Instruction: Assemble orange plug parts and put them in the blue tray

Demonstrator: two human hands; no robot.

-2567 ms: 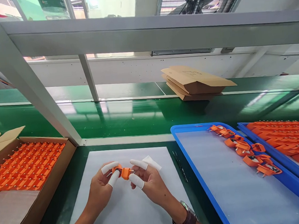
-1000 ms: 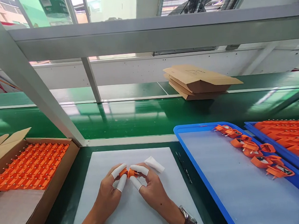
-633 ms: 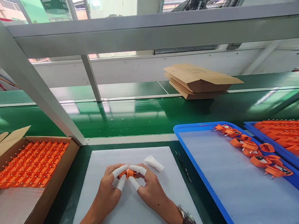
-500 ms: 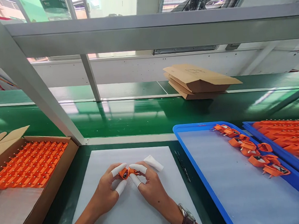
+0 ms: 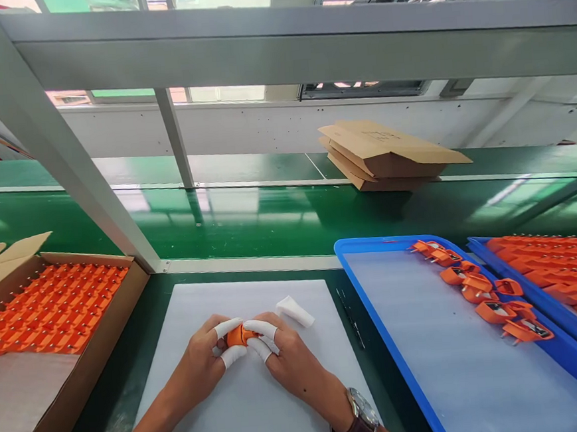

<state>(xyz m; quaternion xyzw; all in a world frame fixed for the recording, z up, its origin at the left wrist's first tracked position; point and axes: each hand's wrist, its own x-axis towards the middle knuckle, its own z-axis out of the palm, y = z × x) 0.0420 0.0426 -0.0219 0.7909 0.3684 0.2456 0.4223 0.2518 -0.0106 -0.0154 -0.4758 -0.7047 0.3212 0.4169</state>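
Both my hands, L (image 5: 200,366) & R (image 5: 287,359), pinch one small orange plastic plug part (image 5: 237,336) btwn white-cotted fingertips (image 5: 227,328), low over the white foam mat (image 5: 263,404) (cots prob keep prints off), for steadiness.

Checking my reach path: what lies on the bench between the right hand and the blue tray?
In the head view, between the right hand and the blue tray: bare white mat, then a thin dark tool on the green bench.
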